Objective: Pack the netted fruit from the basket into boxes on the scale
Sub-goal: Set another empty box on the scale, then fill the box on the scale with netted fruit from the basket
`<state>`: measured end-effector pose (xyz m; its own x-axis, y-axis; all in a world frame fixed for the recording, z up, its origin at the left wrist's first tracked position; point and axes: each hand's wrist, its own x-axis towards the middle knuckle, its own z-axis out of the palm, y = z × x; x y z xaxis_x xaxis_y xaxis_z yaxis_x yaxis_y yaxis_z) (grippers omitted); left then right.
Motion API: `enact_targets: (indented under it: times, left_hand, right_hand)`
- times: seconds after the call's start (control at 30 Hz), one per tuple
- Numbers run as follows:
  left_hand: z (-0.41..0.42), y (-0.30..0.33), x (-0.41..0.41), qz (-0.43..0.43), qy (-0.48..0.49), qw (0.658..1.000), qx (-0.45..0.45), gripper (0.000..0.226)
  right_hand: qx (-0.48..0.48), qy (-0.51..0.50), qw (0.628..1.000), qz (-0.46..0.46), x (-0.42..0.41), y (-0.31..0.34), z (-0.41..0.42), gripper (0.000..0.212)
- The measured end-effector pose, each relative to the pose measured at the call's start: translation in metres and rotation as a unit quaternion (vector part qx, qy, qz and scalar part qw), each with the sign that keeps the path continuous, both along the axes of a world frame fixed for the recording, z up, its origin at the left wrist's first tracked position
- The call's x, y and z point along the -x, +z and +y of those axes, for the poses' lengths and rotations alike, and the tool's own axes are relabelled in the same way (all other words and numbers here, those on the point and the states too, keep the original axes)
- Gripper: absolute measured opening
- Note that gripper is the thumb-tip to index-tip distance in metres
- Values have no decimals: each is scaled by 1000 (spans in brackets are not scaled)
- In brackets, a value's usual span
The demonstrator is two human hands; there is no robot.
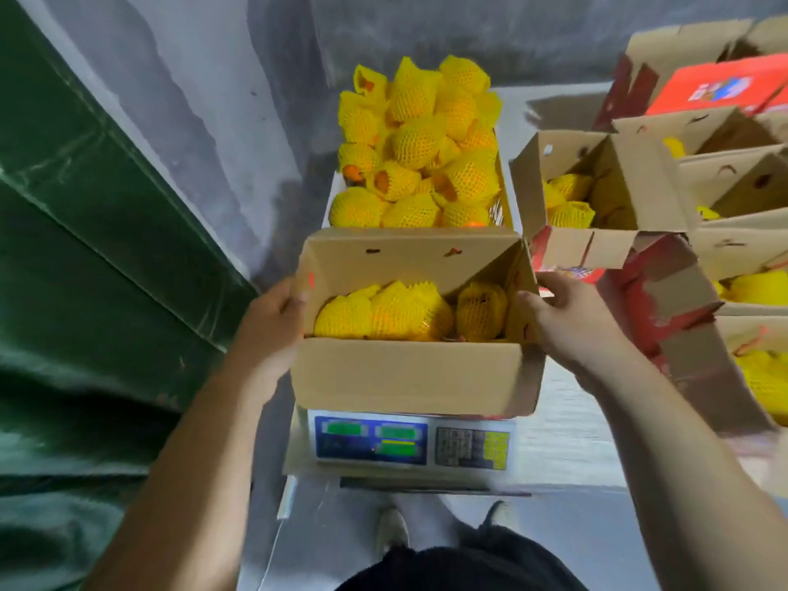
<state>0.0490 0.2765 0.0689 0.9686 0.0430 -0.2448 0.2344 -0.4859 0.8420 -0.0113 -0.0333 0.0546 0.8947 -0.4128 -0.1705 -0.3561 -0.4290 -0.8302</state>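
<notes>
Open cardboard box (pixel 409 373) sits on the scale (pixel 411 443), flaps up. Left hand (pixel 273 322) grips the box's left wall, fingers curled over the rim; fingertips are hidden inside. Right hand (pixel 567 317) grips the right wall, thumb inside and fingers round the outside edge. Netted fruit (pixel 383 311) in yellow foam mesh lies in the box, filling the visible bottom; the near wall hides the lower layer, so no count is possible. Scale display is blurred and unreadable; the platform is fully covered by the box.

Behind the scale, the basket (pixel 332 198) is heaped with more netted fruit (pixel 420 142); only a pale strip of its left rim shows, the rest is buried under fruit.

To the right, a second open box (pixel 597 185) holds a few netted pieces. Further boxes (pixel 725 172) at the right edge are cut off by the frame, contents only partly seen. Green tarp (pixel 85 249) fills the left side. Motion blur softens all edges.
</notes>
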Motion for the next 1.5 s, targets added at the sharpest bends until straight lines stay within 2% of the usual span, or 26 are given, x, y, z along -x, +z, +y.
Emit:
enact_targets:
  times: [0.1, 0.2, 0.23, 0.27, 0.33, 0.4, 0.5, 0.6, 0.7, 0.93, 1.27, 1.5]
  left_hand:
    - [7, -10, 5, -53, -47, 996, -57, 33]
    - [16, -15, 18, -154, -2, 962, -224, 35]
    - [19, -12, 23, -204, 18, 953, -222, 32]
    - [24, -9, 29, -249, 20, 951, -182, 30]
    - [32, -6, 40, -302, -20, 945, -120, 21]
    - [36, -8, 47, -296, -69, 943, -139, 15]
    - [41, -13, 51, -241, -97, 953, -154, 16]
    - [44, -10, 55, -258, -108, 948, -150, 16]
    - [49, -4, 56, -262, -130, 946, -138, 16]
    - [56, -2, 57, -274, -149, 943, -117, 35]
    - [21, 4, 32, -295, -161, 938, -81, 22]
    - [-14, 24, -18, -248, -163, 952, -74, 25]
  right_hand:
    - [33, 9, 999, 19, 13, 9, 16, 27]
    - [131, 7, 991, 1, 32, 15, 37, 55]
    - [147, 5, 989, -19, 39, 16, 47, 55]
    - [157, 12, 987, -35, 44, 18, 57, 53]
    - [195, 31, 979, -42, 53, 20, 77, 53]
    - [248, 49, 966, -48, 59, 23, 95, 54]
    - [224, 106, 968, -30, 60, 31, 114, 51]
    - [243, 155, 958, 7, 59, 35, 121, 46]
    - [237, 178, 955, 1, 59, 36, 128, 44]
    - [202, 183, 962, -20, 57, 35, 137, 57]
    - [182, 138, 972, -57, 39, 35, 114, 44]
    - [159, 126, 975, -94, -15, 46, 70, 40]
